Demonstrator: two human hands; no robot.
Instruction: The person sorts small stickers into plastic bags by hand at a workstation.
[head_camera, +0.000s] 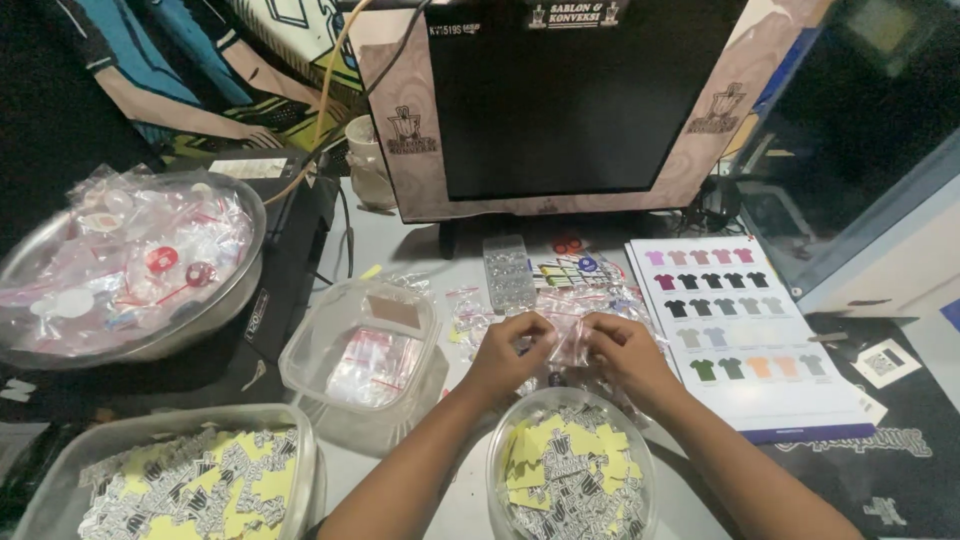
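Clear plastic sleeve (566, 338) pinched by fingers of our left hand (505, 352) and right hand (625, 350), above near bowl (640, 455) | risk: slick film slips, dropping in.

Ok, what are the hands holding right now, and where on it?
Both hands, left and right, pinch a small clear plastic bag by its opposite side edges.

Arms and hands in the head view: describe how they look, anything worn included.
Both forearms are bare, with no sleeves in view up to the frame's bottom edge. The left hand and right hand wear no gloves. No watch, bracelet or ring shows on wrists or fingers, and no markings are visible.
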